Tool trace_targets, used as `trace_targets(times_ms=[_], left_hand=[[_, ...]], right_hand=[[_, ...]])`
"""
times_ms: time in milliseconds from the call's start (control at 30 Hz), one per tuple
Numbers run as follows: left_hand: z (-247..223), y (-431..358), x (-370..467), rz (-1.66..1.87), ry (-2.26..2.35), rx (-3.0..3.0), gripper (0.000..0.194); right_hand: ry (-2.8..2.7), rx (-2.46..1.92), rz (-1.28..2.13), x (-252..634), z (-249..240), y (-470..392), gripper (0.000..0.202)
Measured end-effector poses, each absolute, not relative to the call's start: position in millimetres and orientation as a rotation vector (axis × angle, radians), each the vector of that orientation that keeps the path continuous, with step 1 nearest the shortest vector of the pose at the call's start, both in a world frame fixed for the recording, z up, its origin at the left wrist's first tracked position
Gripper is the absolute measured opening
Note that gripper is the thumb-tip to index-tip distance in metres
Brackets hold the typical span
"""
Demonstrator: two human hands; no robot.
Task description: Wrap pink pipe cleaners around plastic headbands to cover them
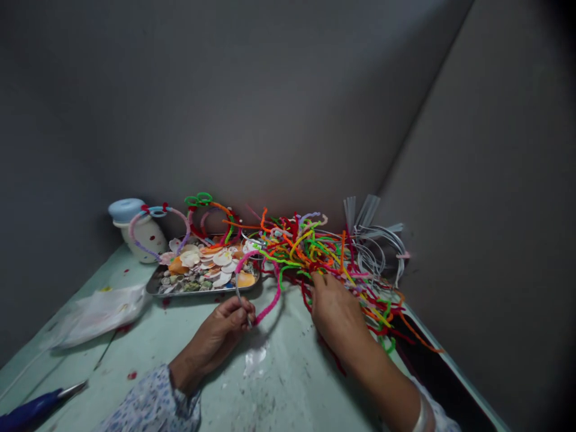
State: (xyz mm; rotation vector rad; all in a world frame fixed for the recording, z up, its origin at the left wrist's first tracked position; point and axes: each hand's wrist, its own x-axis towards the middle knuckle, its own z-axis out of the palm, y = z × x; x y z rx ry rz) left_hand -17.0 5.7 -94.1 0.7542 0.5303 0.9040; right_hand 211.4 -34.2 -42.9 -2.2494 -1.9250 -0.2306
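My left hand (225, 336) is closed around the lower end of a wire hoop held upright over the table. Fuzzy pink pipe cleaner (270, 307) covers most of the hoop, and bare grey wire (238, 291) shows at its left side. A light green strand crosses behind its top. To the right, my right hand (335, 309) reaches into a tangled heap of colourful pipe cleaners (310, 240). Its fingers are bent together and pressed on strands at the heap's near edge; the fingertips are partly hidden.
A metal tray (202, 294) of seashells (220, 261) stands behind my left hand. Wrapped hoops (188, 225) lean there beside a white jar (146, 240) with a blue lid. Bundled wires (373, 255) lie back right, a plastic bag (103, 312) left, and blue-handled pliers (36, 408) front left.
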Motion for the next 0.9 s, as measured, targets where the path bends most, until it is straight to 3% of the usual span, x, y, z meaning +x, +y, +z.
trace_targets(times_ms=[167,433,567,900], left_hand=[[-96.4,5.9,-18.8,0.886,0.522,0.756,0.016],[-93.6,5.7,-18.1,0.891,0.546,0.775,0.017],[-92.3,5.5,-17.4,0.887,0.546,0.781,0.018],[-96.4,4.1,-18.0,0.833,0.539,0.814,0.020]], right_hand=[[-1.689,-2.354,-0.037,244.4,-24.0,-26.3,0.032],[-1.445,-2.230,-0.157,331.2,-12.3,-19.7,0.029],[-1.495,-2.190,0.170,354.4,-22.8,-19.1,0.028],[-1.611,-1.896,0.566,327.9,-29.4,-17.2,0.025]])
